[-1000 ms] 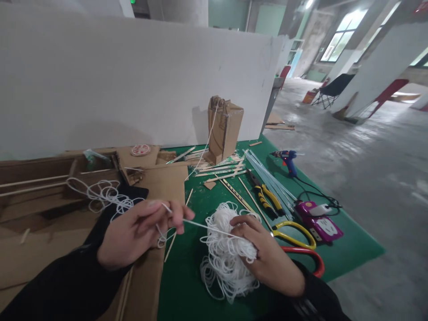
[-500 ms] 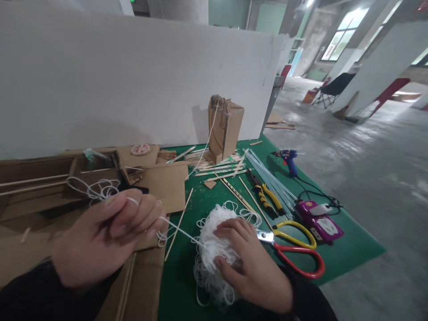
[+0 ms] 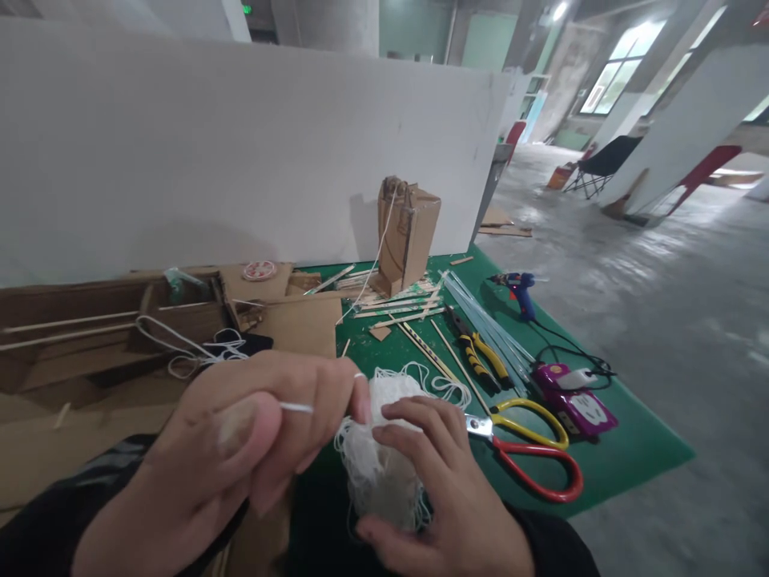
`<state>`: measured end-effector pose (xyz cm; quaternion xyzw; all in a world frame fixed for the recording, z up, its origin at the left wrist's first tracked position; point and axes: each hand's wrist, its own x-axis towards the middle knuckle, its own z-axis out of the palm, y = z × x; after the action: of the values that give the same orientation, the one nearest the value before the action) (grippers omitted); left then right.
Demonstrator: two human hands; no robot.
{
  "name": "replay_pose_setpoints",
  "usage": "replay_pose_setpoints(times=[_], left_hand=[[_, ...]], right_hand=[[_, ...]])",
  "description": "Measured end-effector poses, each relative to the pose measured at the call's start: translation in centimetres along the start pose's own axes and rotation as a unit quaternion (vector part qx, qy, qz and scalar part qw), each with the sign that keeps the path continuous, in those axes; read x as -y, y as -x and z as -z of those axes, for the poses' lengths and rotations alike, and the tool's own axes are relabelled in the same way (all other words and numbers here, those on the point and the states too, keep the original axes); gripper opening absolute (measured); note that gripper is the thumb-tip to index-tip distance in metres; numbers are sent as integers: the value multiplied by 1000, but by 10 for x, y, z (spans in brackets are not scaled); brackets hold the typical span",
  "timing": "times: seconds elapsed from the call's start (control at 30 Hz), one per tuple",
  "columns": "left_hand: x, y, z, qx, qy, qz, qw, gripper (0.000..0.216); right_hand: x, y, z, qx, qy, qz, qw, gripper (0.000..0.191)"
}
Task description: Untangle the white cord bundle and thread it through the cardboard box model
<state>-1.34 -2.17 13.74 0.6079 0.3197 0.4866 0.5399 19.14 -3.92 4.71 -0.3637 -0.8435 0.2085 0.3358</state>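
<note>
In the head view my left hand (image 3: pixel 270 425) is closed around white string (image 3: pixel 296 408); a short length shows between thumb and fingers, and a loop crosses a fingertip. Just to its right lies a tangled bundle of the same white string (image 3: pixel 384 473) on the green table mat. My right hand (image 3: pixel 438 465) cups the bundle's right side, fingers bent over the top and thumb low at the front. Part of the bundle is hidden behind both hands. Large scissors (image 3: pixel 534 449) with one yellow and one red handle lie beside my right hand.
A cardboard box model (image 3: pixel 408 236) with a string stands at the back among wooden sticks (image 3: pixel 400 304). Pliers (image 3: pixel 477 353), clear glue sticks (image 3: pixel 486 320), a blue glue gun (image 3: pixel 517 292) and a purple power strip (image 3: pixel 573 401) lie right. Cardboard (image 3: pixel 306 324) covers the left.
My left hand has moved right and nearer the camera, up to the bundle; the taut string between them no longer shows. My right thumb has spread lower, and the bundle looks slightly turned.
</note>
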Motion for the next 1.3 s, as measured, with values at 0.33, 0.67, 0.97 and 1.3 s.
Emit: replay_pose_setpoints(times=[0.33,0.67,0.97,1.3], left_hand=[[6,-40,-17,59,-138,-138,979,41],[53,-54,13,217,-485,-65,845,16],[62,-43,14,276,-531,-30,801,14],[54,-47,16,215,-429,-10,877,27]], right_hand=[[-8,-1,-30,-16,-98,-133,986,40],[-22,2,-21,-24,-331,-238,913,26],[-30,-4,-6,-44,-382,-158,910,10],[-39,-7,12,22,-384,-156,910,10]])
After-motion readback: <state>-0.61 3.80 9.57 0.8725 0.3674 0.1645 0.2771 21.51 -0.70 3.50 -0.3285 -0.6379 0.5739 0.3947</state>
